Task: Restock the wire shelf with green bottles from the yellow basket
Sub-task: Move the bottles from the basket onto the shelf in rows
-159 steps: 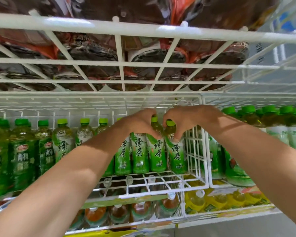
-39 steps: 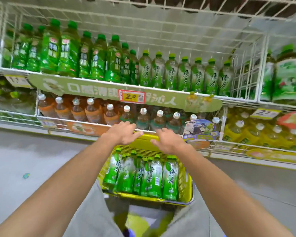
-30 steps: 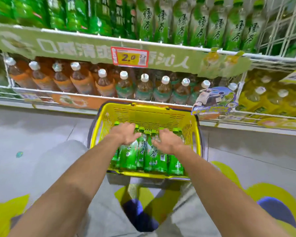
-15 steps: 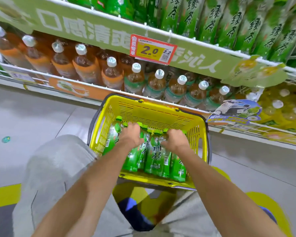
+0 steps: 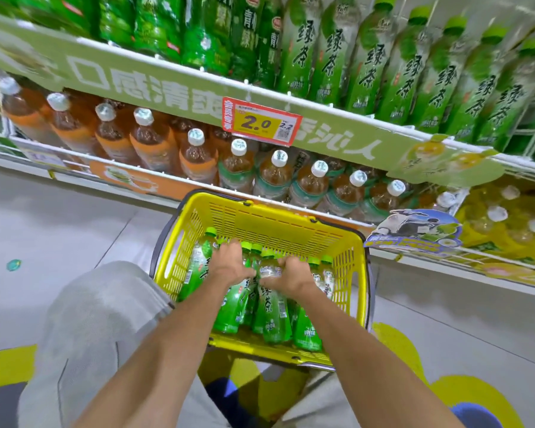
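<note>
Gripped the green bottles (image 5: 272,313) lying in the yellow basket (image 5: 275,225) at centre frame, with the left hand (image 5: 229,264) curled round necks at the cluster's left and the right hand (image 5: 291,274) clamped on a neck just beside it. Judged as mid-task, with this pickup not yet lifted: found the wire shelf (image 5: 337,110) across the top of the frame lined with matching bottles (image 5: 368,57) along its visible front, yet several more left in the basket to carry up. Noted a yellow price tag (image 5: 260,125) clipped to the shelf's green banner (image 5: 167,88), amber drinks (image 5: 149,140) on the tier beneath, pale grey floor (image 5: 74,217) at left, and yellow floor markings (image 5: 396,344) at lower right.
</note>
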Demonstrator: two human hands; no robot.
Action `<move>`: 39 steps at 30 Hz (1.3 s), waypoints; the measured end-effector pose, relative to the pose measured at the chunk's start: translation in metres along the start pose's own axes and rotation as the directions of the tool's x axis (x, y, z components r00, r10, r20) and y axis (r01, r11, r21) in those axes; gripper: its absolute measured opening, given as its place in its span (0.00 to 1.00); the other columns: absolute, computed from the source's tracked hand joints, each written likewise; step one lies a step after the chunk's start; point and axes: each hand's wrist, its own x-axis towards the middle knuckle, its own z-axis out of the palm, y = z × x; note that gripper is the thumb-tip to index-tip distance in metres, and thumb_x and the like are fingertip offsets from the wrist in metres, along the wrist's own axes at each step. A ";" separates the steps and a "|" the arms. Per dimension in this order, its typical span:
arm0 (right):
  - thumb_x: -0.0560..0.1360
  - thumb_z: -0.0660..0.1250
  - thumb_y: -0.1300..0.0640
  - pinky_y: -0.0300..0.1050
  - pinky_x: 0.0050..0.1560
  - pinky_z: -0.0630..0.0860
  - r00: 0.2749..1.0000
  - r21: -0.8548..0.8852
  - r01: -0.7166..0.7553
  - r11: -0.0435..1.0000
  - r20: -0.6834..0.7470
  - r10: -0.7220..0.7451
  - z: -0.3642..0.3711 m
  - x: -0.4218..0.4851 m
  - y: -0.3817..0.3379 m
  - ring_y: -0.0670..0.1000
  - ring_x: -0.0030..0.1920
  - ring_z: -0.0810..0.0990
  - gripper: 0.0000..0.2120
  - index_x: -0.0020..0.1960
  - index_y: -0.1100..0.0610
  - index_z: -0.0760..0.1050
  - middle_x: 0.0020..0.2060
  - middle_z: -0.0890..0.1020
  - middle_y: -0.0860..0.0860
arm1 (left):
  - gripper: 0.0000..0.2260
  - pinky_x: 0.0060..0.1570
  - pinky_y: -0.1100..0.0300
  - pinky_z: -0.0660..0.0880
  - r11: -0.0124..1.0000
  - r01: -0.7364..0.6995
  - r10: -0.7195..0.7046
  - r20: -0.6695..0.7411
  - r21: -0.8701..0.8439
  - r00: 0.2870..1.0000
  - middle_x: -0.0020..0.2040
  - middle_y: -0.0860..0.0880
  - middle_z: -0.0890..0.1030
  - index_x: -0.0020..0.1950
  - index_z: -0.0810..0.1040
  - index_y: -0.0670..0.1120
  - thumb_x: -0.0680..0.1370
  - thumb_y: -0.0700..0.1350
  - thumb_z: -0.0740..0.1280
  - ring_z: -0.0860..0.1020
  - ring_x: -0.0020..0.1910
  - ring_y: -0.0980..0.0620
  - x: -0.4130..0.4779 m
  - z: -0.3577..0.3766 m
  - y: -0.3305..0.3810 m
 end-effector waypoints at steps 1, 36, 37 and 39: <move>0.69 0.77 0.38 0.47 0.61 0.77 1.000 0.025 0.010 1.000 -0.008 -0.010 0.005 -0.002 -0.004 0.56 0.62 0.78 0.41 0.73 0.57 0.70 0.64 0.78 0.55 | 0.25 0.44 0.53 0.78 1.000 0.004 -0.004 -0.005 0.002 1.000 0.46 0.47 0.77 0.52 0.71 0.44 0.69 0.55 0.80 0.79 0.48 0.45 -0.001 -0.001 0.001; 0.68 0.81 0.47 0.39 0.63 0.73 0.623 0.334 0.749 0.572 -0.649 -0.437 -0.230 -0.172 -0.042 0.46 0.63 0.77 0.39 0.74 0.55 0.71 0.62 0.77 0.44 | 0.33 0.58 0.60 0.73 0.672 -0.594 0.449 -0.395 -0.442 0.802 0.63 0.47 0.79 0.72 0.73 0.42 0.69 0.43 0.80 0.74 0.61 0.53 -0.162 -0.272 0.114; 0.67 0.81 0.45 0.42 0.65 0.74 0.605 0.320 0.761 0.565 -0.664 -0.440 -0.245 -0.176 -0.048 0.46 0.63 0.78 0.39 0.73 0.56 0.72 0.63 0.78 0.45 | 0.37 0.59 0.60 0.72 0.661 -0.617 0.461 -0.417 -0.427 0.783 0.65 0.46 0.77 0.75 0.69 0.40 0.69 0.43 0.80 0.75 0.62 0.53 -0.165 -0.286 0.122; 0.64 0.81 0.40 0.49 0.67 0.76 0.568 0.289 0.776 0.561 -0.708 -0.420 -0.273 -0.180 -0.063 0.47 0.62 0.80 0.41 0.72 0.57 0.74 0.63 0.82 0.48 | 0.40 0.56 0.60 0.74 0.629 -0.656 0.484 -0.450 -0.418 0.751 0.63 0.48 0.77 0.76 0.68 0.39 0.68 0.45 0.80 0.76 0.61 0.52 -0.169 -0.313 0.137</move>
